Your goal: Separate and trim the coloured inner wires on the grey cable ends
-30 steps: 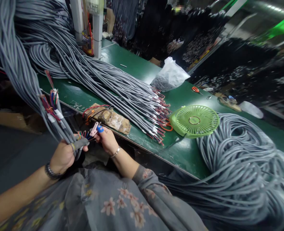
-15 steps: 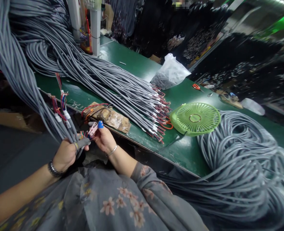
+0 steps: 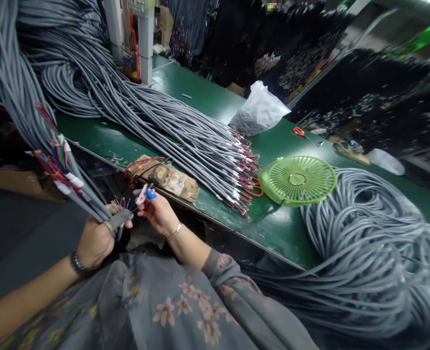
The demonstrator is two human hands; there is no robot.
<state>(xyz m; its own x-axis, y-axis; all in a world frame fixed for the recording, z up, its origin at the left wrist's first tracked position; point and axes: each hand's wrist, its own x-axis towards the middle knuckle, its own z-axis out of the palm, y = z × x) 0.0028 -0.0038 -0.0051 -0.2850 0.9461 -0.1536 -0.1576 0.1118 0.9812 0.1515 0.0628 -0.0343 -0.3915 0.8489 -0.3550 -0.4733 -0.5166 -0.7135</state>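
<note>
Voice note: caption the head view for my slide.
Left hand gripping gray multicore cables, right hand holding small pink tool, beside green workbench.

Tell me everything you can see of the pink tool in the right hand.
The pink tool is small, pale and plastic-looking; blur hides finer detail. The right hand pinches it, the blue-covered thumb alongside. It slants in the picture, just right of the coloured wires at the left hand. Whether it touches them, I cannot tell.

Grn table [image 3: 273, 238], gry cables [image 3: 164, 121], grn fan [image 3: 297, 179], plastic bag [image 3: 262, 107]
</note>
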